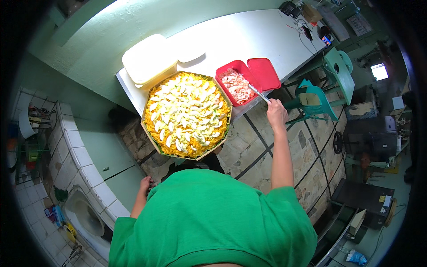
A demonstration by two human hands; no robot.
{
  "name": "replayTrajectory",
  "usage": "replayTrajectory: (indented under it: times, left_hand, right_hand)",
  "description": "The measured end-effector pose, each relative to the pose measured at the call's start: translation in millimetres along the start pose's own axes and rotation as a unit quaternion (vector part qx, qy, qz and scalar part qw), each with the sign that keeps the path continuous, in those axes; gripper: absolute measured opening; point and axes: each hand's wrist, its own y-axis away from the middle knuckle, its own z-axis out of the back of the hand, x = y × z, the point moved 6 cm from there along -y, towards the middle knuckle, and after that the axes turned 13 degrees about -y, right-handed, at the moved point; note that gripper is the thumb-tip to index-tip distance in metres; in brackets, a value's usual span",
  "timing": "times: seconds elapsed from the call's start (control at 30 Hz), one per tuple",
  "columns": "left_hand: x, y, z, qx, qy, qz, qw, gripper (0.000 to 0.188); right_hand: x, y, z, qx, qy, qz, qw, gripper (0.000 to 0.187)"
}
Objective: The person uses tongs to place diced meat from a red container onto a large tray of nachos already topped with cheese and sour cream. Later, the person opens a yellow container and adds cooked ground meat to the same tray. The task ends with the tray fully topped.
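My right hand (276,112) is closed round the handle of a silver utensil (260,94). The utensil's head dips among peeled pink shrimp (237,84) in a red plastic container (219,71), too small to tell its kind. Left of that container is an eight-sided tray (149,139) filled with orange-yellow noodles (153,127), covered with egg slices and pale chopped bits (189,107). A few pink pieces lie near the tray's right side. My left hand (147,183) hangs low beside my body, below the tray, its fingers loosely bent with nothing visible in them.
A red lid (264,73) lies against the red container. Behind the tray, a cream tub (151,60) stands on the white table (240,35). Wires and a phone (327,41) are at the far end. Right are green chairs (318,101); left, a tiled sink (86,211).
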Motion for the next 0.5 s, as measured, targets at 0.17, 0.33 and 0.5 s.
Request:
replayTrajectory:
  times: [0.17, 0.33, 0.5]
  left_hand:
    - [10.9, 0.8, 5.0, -0.006, 0.006, 0.023, 1.000, 0.032]
    - [12.3, 3.0, 1.1, -0.013, 0.022, 0.023, 0.999, 0.031]
    - [15.4, 4.4, -3.4, -0.006, -0.009, -0.007, 1.000, 0.029]
  right_hand:
    - [8.6, -16.5, -11.2, 0.039, 0.067, -0.011, 0.997, 0.020]
    - [9.4, -21.2, -8.1, 0.065, 0.053, -0.016, 0.996, 0.020]
    - [8.4, -13.1, 12.9, 0.037, -0.015, -0.019, 0.999, 0.021]
